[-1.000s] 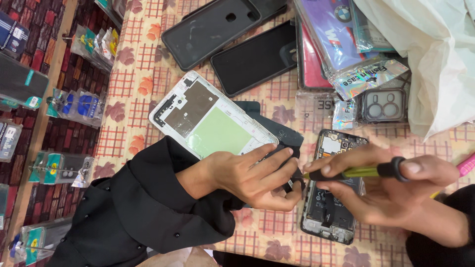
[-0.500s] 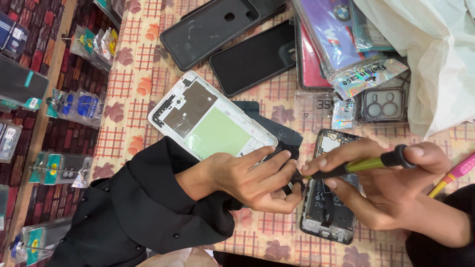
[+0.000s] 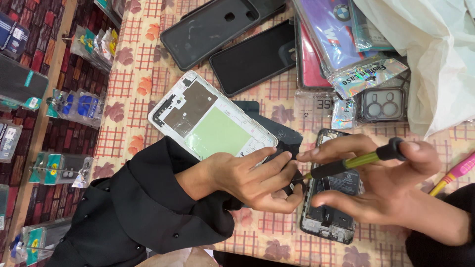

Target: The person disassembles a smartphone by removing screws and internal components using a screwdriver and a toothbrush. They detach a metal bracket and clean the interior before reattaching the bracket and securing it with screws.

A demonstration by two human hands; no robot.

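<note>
My left hand (image 3: 247, 178), in a black sleeve, pinches a small dark part (image 3: 293, 187) just above the table. My right hand (image 3: 391, 198) grips a screwdriver (image 3: 346, 165) with a yellow-green shaft and black cap, its tip touching that dark part. Under both hands lies an opened phone (image 3: 326, 220) with its back off and its insides showing. A white phone mid-frame (image 3: 208, 123) with a pale green patch lies beside my left wrist, partly over a black flat piece (image 3: 284, 136).
Two black phone backs (image 3: 213, 29) (image 3: 257, 57) lie at the far side. Packaged phone cases (image 3: 336, 39), a clear camera-cutout case (image 3: 383, 104) and a white plastic bag (image 3: 425, 59) crowd the right. A pink-handled tool (image 3: 457, 173) lies at the right edge. Hanging packets (image 3: 74, 104) line the left.
The screwdriver's cap end has tilted upward while its tip stays at the dark part. My right fingers have shifted along the shaft. My left hand has barely moved.
</note>
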